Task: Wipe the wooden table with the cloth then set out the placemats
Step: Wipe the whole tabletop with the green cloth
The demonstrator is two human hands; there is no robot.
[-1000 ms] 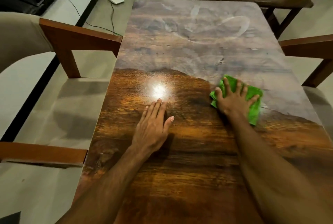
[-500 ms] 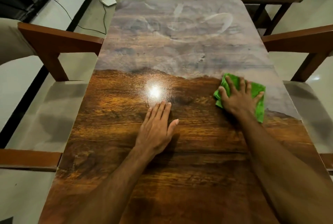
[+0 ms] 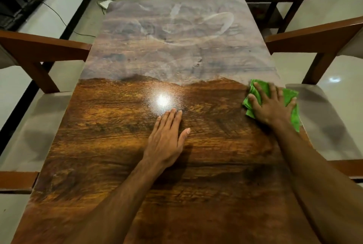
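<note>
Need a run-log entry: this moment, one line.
right hand: presses green cloth at right edge | left hand: flat on wooden table | far half: hazy

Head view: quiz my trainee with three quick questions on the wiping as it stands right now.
1. True or false: the right hand presses the cloth near the right edge of the table.
2. Which part of the table looks dull and unwiped? A) the near half B) the far half C) none of it
3. Fill in: the left hand lies ____ on the wood, holding nothing.
Key: 1 true; 2 B; 3 flat.
</note>
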